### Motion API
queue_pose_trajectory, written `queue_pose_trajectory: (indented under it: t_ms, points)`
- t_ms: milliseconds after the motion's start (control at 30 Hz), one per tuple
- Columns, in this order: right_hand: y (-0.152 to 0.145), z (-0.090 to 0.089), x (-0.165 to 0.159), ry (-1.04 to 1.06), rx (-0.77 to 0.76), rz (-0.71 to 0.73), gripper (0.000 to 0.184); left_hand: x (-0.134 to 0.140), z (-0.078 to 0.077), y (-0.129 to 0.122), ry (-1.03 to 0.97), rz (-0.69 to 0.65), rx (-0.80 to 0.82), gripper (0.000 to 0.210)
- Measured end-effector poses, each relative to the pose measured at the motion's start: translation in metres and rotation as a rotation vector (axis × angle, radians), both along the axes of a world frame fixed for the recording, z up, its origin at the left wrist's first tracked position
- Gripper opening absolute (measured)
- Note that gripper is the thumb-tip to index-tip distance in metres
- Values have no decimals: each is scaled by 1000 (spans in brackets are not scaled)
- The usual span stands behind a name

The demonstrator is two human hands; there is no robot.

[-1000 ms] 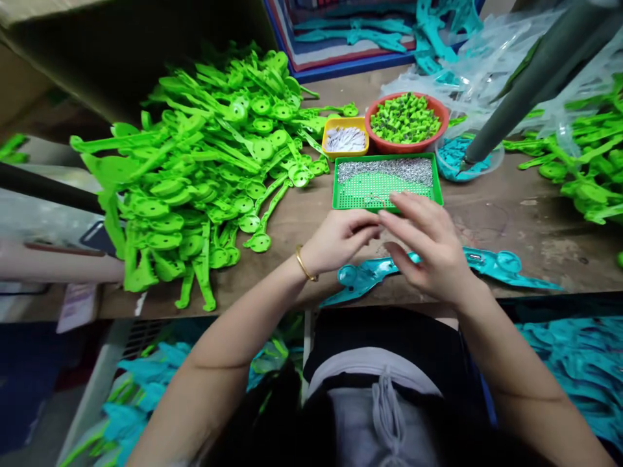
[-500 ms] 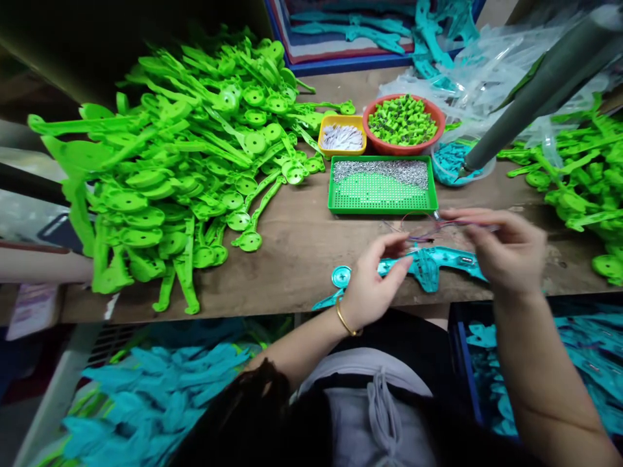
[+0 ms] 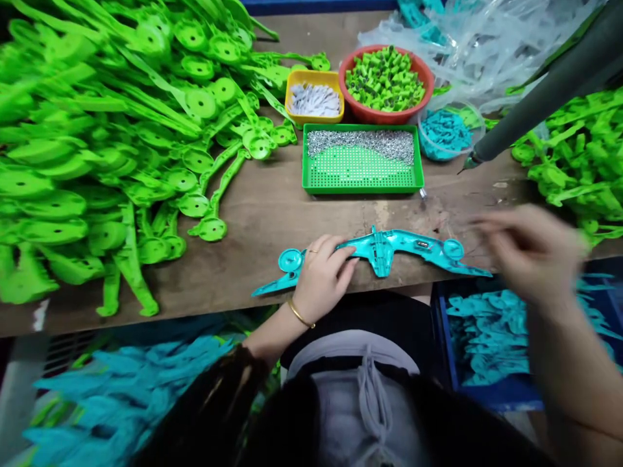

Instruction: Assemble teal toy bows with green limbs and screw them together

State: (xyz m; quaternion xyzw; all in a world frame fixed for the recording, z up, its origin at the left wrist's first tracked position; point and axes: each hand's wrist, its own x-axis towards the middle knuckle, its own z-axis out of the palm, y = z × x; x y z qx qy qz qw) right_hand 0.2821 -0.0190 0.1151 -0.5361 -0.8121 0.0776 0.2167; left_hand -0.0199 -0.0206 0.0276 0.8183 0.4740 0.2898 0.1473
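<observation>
A turquoise bow-shaped plastic shell [image 3: 382, 250] lies along the front of the bench, its hollow, ribbed side facing up. Round discs sit near both of its ends, and a small metal piece shows in its right arm. My left hand [image 3: 324, 275], with a ring and a gold bangle, grips the shell's left arm, fingers over the top. Off the shell's right end is my right hand [image 3: 533, 256], smeared by motion. Faint thin strands show near its fingertips, too blurred to tell whether it holds them.
A green tray [image 3: 363, 191] of small screws stands behind the shell. Beyond are a yellow tub [image 3: 316, 119], a red bowl [image 3: 384, 117] of green pieces and a clear tub [image 3: 479, 146] of blue pieces. A screwdriver [image 3: 516, 123] hangs at right. Green parts [image 3: 121, 143] heap at left.
My left hand has left the thin wires and moved left onto the shell's arm. My right hand has swung right, away from above the shell. The view has tilted down.
</observation>
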Motion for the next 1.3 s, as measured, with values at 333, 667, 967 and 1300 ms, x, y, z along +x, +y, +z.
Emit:
queue_pose_trajectory:
  t_ms: [333, 667, 967, 1300]
  points:
    - [11, -56, -43, -81, -29, -102, 18, 9, -1, -1, -72, 27, 63, 11]
    - [7, -76, -55, -121, 13, -153, 22, 16, 3, -2, -68, -2, 42, 11]
    - [9, -76, -72, -312, -252, -222, 26, 18, -6, 1, 40, -68, -61, 24]
    - [8, -66, -88, -235, -508, -60, 28, 19, -5, 14, 75, -82, -253, 13]
